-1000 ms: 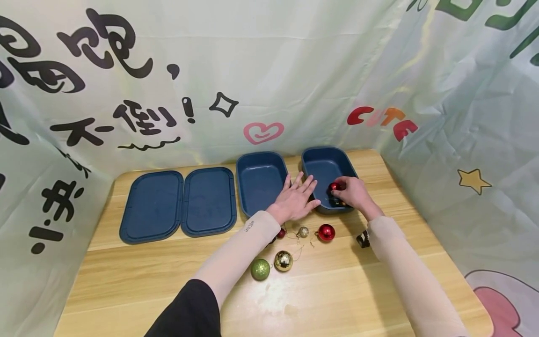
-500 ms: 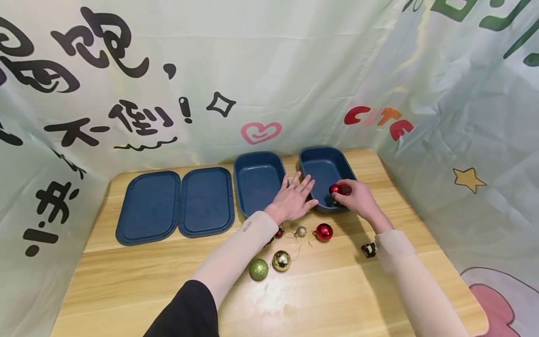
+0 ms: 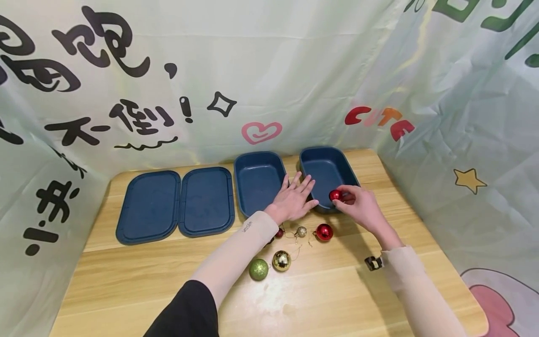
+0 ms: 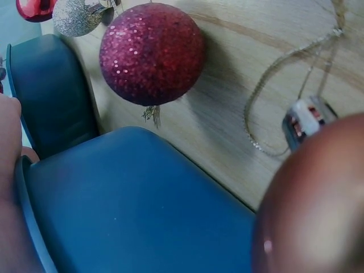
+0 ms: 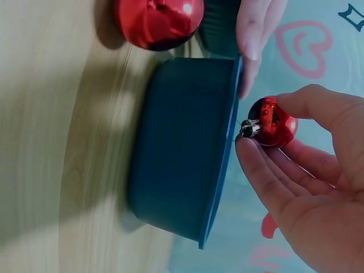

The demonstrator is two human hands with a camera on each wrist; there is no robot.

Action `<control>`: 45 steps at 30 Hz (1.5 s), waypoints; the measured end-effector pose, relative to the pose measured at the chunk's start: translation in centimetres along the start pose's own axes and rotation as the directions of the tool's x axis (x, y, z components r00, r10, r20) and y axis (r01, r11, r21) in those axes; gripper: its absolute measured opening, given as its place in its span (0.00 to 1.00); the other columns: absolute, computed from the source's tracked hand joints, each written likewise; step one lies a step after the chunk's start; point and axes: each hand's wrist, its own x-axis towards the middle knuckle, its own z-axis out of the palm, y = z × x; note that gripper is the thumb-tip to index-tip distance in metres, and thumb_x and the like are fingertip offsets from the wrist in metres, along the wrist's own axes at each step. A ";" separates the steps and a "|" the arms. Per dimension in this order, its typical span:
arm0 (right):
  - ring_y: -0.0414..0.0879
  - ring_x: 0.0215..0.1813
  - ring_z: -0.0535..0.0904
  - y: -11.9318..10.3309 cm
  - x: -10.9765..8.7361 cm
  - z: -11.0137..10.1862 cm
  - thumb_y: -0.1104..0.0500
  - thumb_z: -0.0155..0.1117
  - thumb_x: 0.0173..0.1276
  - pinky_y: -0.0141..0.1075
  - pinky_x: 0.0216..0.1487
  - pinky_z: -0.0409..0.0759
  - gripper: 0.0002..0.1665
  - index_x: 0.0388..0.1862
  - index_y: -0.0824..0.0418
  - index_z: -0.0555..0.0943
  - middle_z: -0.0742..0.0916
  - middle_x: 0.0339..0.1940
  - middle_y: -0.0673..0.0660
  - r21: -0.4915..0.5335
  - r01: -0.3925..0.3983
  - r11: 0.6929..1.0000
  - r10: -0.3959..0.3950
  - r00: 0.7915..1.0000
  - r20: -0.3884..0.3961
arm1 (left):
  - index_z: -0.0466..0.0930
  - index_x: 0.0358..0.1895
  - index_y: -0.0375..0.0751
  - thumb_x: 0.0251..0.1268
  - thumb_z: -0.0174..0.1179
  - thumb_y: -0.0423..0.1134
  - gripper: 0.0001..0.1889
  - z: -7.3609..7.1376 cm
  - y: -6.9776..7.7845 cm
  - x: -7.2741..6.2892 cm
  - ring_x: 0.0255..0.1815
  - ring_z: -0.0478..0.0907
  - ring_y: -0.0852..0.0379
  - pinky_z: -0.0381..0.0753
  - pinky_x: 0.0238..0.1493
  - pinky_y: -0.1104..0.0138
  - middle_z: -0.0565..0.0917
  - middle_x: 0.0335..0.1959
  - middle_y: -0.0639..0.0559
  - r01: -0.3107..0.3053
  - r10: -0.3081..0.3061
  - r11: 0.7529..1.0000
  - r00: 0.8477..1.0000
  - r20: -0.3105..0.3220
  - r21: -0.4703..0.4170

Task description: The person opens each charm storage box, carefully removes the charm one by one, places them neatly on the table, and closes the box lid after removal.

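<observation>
My right hand (image 3: 362,206) pinches a small shiny red Christmas ball (image 5: 277,124) between thumb and fingers, its silver cap facing the box. It holds the ball by the front rim of the right blue box (image 3: 324,171), above the rim in the right wrist view. With fingers spread, my left hand (image 3: 292,200) lies over the front of the gap between that box and the left blue box (image 3: 258,180). In front of the boxes lie a larger red ball (image 3: 323,232), a small silver glitter ball (image 3: 301,231) and a dark red glitter ball (image 4: 152,54).
Two flat blue lids (image 3: 149,206) lie side by side on the left of the wooden table (image 3: 147,285). Closer to me are a gold ball (image 3: 281,260) and a green glitter ball (image 3: 258,269). A printed cloth (image 3: 294,70) hangs behind the table.
My right hand has drawn up and back toward me from inside the right box, carrying the small red ball to the front rim. My left hand has stayed in place.
</observation>
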 end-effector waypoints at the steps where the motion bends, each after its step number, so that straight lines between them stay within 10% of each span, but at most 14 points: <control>1: 0.61 0.46 0.92 -0.1 -0.2 0.0 0.61 0.74 0.70 0.49 0.47 0.90 0.23 0.60 0.70 0.83 0.90 0.51 0.70 0.003 0.008 1.000 -0.008 1.000 -0.007 | 0.40 0.89 0.52 0.84 0.26 0.68 0.40 0.0 0.0 0.0 0.91 0.33 0.44 0.31 0.87 0.42 0.42 0.90 0.53 -0.001 0.001 1.000 1.000 -0.004 -0.003; 45: 0.48 0.36 0.91 -2.7 -6.9 3.7 0.70 0.79 0.58 0.42 0.40 0.91 0.23 0.54 0.69 0.86 0.92 0.45 0.59 0.018 0.305 0.952 -0.304 0.951 -0.047 | 0.43 0.89 0.51 0.85 0.29 0.66 0.39 -0.1 0.1 -0.1 0.91 0.33 0.46 0.32 0.87 0.43 0.42 0.90 0.54 0.006 -0.006 1.000 1.000 -0.012 -0.010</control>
